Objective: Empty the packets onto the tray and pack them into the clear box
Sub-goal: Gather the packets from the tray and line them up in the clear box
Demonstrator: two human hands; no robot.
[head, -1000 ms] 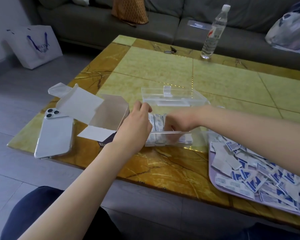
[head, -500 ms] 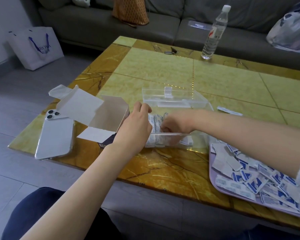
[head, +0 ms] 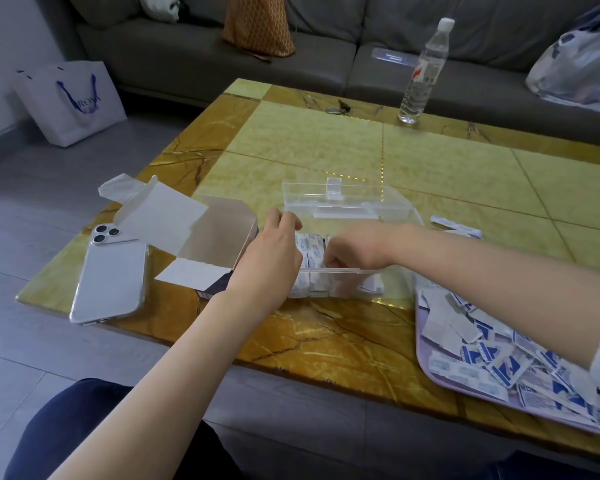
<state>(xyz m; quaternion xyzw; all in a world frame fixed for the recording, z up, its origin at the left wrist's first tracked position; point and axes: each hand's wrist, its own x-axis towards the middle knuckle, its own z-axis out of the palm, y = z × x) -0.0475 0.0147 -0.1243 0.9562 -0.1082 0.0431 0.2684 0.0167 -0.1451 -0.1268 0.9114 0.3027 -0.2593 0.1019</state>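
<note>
Right hand (head: 355,249) slightly leftward among packets (head: 309,244)

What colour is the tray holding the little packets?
Pale lilac; the tray shows best in the head view.

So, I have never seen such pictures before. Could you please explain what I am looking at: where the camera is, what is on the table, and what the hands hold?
There is no machine here. A person wears one camera on the head, so every picture looks down along their two bare arms. The left hand grips the left end of a clear box. The right hand reaches inside it, fingers curled among the packets packed there. Whether it pinches one is hidden. Also on the table are a tray heaped with loose packets, an open carton, a phone and a bottle.
</note>
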